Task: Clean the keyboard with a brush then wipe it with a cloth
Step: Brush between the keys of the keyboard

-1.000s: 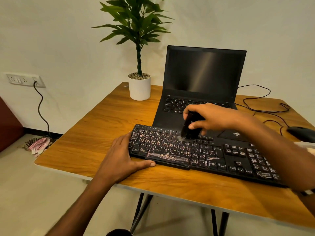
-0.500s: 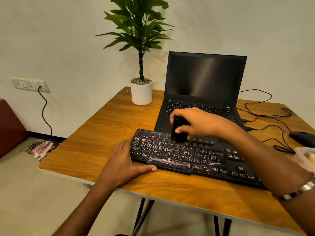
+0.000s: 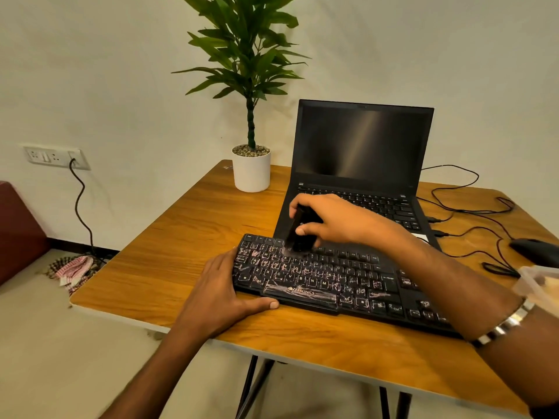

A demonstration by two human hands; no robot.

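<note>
Brushing stage: right hand works the brush on the keyboard, top-left key rows.

R. hand fingers and thumb curl round the black brush; bristle end touches the keys near the upper-left corner. L. hand lies flat at the keyboard's left end, fingers extended against its edge, thumb along the front edge, palm on the table; grips nothing. Keyboard sits at the table's near side, just in front of the open laptop, screen dark. Keys show pale scuff marks. White potted plant stands at the rear, left of laptop. Black mouse w/ cables at right. Checked cloth lies on the floor, left of table, below wall socket.
</note>
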